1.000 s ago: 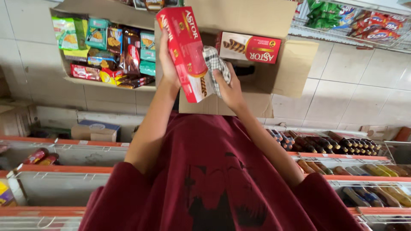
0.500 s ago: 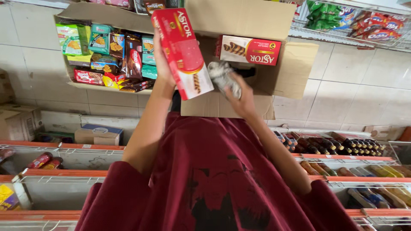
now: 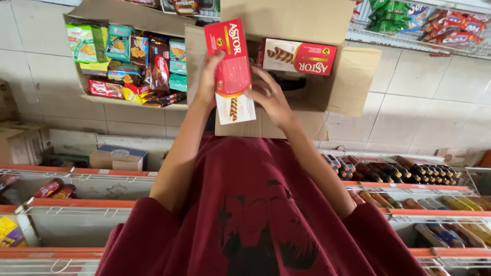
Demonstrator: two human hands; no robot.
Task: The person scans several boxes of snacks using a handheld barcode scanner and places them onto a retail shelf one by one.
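Holding one red wafer box (image 3: 231, 71) upright between both hands, above the open carton (image 3: 307, 76).

Left hand (image 3: 208, 76): closed on the box's left edge, fingers wrapped behind it, thumb out of sight; forearm raised steeply from the elbow.

Right hand (image 3: 268, 97): closed on the box's right edge, fingers spread over its side, wrist bent back; whether it also held anything behind the box, I could not tell. I judged the two-sided grip served to keep the tall, narrow box square to my view.

Second wafer box (image 3: 299, 56): lying flat on its side inside the carton, just beside the held one, not touching it as far as I could see.

Snack carton (image 3: 128, 61): to the left, open-topped, packed with mixed green, red and brown packets.

Shelves (image 3: 399, 186): below, orange-edged, with rows of dark bottles at right.

Wire rack (image 3: 419, 38): upper right, holding bagged snacks.
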